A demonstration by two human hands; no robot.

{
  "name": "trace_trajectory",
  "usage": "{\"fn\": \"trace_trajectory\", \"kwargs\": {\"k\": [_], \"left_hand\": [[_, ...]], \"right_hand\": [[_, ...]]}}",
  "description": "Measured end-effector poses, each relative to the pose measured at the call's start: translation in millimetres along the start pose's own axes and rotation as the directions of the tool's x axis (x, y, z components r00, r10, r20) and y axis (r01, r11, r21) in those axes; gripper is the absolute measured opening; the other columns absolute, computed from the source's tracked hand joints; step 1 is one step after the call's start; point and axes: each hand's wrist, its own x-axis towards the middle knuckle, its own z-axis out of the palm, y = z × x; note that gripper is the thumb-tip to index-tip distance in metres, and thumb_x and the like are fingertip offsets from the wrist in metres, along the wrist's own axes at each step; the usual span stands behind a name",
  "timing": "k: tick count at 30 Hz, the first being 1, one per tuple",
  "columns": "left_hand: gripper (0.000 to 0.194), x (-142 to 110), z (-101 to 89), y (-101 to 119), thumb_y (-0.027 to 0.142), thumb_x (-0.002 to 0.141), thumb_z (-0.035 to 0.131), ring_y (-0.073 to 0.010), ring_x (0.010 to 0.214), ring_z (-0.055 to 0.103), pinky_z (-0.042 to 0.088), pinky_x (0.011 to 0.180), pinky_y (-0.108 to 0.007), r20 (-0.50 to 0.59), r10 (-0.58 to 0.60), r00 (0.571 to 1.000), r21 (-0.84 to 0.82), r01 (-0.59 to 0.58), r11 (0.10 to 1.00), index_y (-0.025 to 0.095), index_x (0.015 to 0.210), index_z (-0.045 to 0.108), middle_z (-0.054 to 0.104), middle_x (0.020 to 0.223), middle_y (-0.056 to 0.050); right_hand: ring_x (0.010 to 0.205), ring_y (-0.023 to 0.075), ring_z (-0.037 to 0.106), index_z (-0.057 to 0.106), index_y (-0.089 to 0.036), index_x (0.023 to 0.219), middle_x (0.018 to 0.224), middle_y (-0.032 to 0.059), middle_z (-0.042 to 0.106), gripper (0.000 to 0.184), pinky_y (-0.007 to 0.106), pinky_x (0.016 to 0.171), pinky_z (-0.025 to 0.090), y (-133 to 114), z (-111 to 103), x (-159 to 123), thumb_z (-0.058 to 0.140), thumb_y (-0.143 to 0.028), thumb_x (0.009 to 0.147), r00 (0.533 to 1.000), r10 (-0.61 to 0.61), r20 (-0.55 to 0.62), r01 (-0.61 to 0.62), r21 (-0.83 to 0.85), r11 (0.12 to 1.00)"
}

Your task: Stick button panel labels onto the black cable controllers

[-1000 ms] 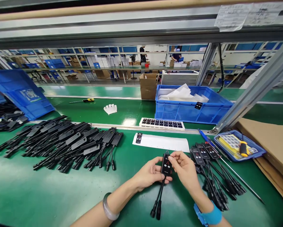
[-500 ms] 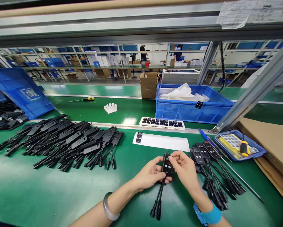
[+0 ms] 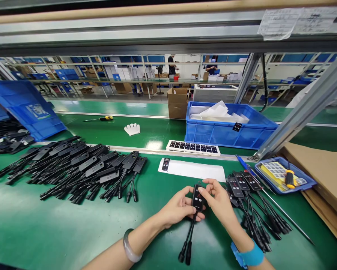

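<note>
One black controller [image 3: 197,202] is between two hands, above the green worktop [image 3: 101,232], with two black cables [image 3: 190,236] hanging from its lower end. It lies in the grasp of the left hand [image 3: 181,205], which is partly curled around it, thumb on the lower front and fingers behind. The right hand [image 3: 217,197] is half closed at the upper front, its thumb touching the face; whether it also grips anything small, I cannot tell.

Beyond the hands lies one white strip [image 3: 196,170] bearing a single black label [image 3: 165,164], and past that one sheet of labels [image 3: 193,147], too tightly spaced to count surely. To the right, three controllers [image 3: 236,187] show their faces, and another is partly hidden. To the left is a heap of controllers [image 3: 86,165], too tangled to count. Farther back are one white glove [image 3: 132,129] and one screwdriver [image 3: 106,118].
</note>
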Motion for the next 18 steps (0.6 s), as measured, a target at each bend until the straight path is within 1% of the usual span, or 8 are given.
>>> {"fn": "trace_trajectory", "kwargs": {"k": [4,7,9,11,13,14,16,18], "left_hand": [[0.026,2,-3.6,2,0.021,0.075,0.052,-0.0181,0.065,0.068,0.053,0.064,-0.030,-0.040,-0.012,0.999,-0.062,0.010,0.998,0.016,0.099,0.046,0.068,0.077,-0.007],[0.021,4,-5.3,4,0.029,0.080,0.049,-0.0141,0.058,0.065,0.053,0.059,-0.027,-0.050,0.024,0.998,-0.092,-0.029,0.995,0.015,0.096,0.047,0.067,0.079,-0.007],[0.024,6,-5.3,4,0.036,0.083,0.050,-0.0136,0.060,0.065,0.053,0.059,-0.027,-0.078,0.035,0.996,-0.081,-0.041,0.996,0.016,0.097,0.047,0.067,0.081,-0.007],[0.031,8,-5.1,1,0.042,0.083,0.053,-0.0147,0.063,0.066,0.054,0.060,-0.028,-0.118,0.034,0.992,-0.041,-0.039,0.998,0.017,0.101,0.046,0.066,0.082,-0.006],[0.038,9,-5.4,-2,0.045,0.083,0.055,-0.0161,0.063,0.067,0.054,0.060,-0.028,-0.132,0.042,0.990,0.026,-0.039,0.999,0.018,0.106,0.044,0.066,0.079,-0.005],[0.040,9,-5.7,-4,0.047,0.082,0.055,-0.0166,0.062,0.068,0.054,0.058,-0.027,-0.132,0.055,0.990,0.064,-0.047,0.997,0.018,0.108,0.043,0.066,0.077,-0.004],[0.043,10,-6.6,-9,0.049,0.083,0.054,-0.0172,0.061,0.068,0.053,0.056,-0.025,-0.127,0.083,0.988,0.132,-0.066,0.989,0.018,0.110,0.041,0.066,0.071,-0.004],[0.043,11,-7.1,-13,0.050,0.084,0.053,-0.0171,0.060,0.068,0.052,0.056,-0.026,-0.134,0.097,0.986,0.162,-0.075,0.984,0.018,0.110,0.040,0.066,0.071,-0.004]], "right_hand": [[0.069,0.0165,0.058,0.056,-0.020,0.105,0.079,0.0002,0.061,0.038,0.029,0.060,0.051,-1,8,-6,0.068,-0.034,0.071,0.983,0.014,0.185,-0.015,0.007,1.000],[0.067,0.0163,0.059,0.050,-0.021,0.120,0.086,0.0011,0.062,0.055,0.028,0.056,0.052,-2,13,-12,0.070,-0.027,0.068,0.961,0.034,0.273,-0.045,0.035,0.998],[0.070,0.0173,0.061,0.043,-0.023,0.131,0.092,0.0028,0.064,0.065,0.030,0.057,0.054,-1,13,-13,0.069,-0.027,0.071,0.950,0.027,0.312,-0.051,0.068,0.996],[0.083,0.0202,0.064,0.042,-0.024,0.135,0.102,0.0059,0.066,0.060,0.035,0.070,0.056,2,12,-12,0.062,-0.031,0.079,0.952,-0.007,0.307,-0.018,0.078,0.997],[0.102,0.0228,0.061,0.048,-0.024,0.132,0.116,0.0076,0.065,0.047,0.041,0.089,0.050,5,11,-10,0.053,-0.033,0.086,0.966,-0.053,0.253,0.041,0.053,0.998],[0.109,0.0234,0.059,0.051,-0.023,0.131,0.121,0.0076,0.063,0.044,0.043,0.095,0.046,7,11,-9,0.050,-0.033,0.088,0.971,-0.074,0.226,0.069,0.032,0.997],[0.114,0.0240,0.056,0.053,-0.022,0.129,0.126,0.0074,0.061,0.042,0.044,0.099,0.042,9,12,-9,0.048,-0.031,0.089,0.973,-0.116,0.197,0.122,-0.018,0.992],[0.112,0.0242,0.057,0.052,-0.022,0.130,0.123,0.0078,0.063,0.042,0.042,0.097,0.044,9,14,-10,0.046,-0.031,0.090,0.968,-0.155,0.198,0.174,-0.079,0.982]]}}
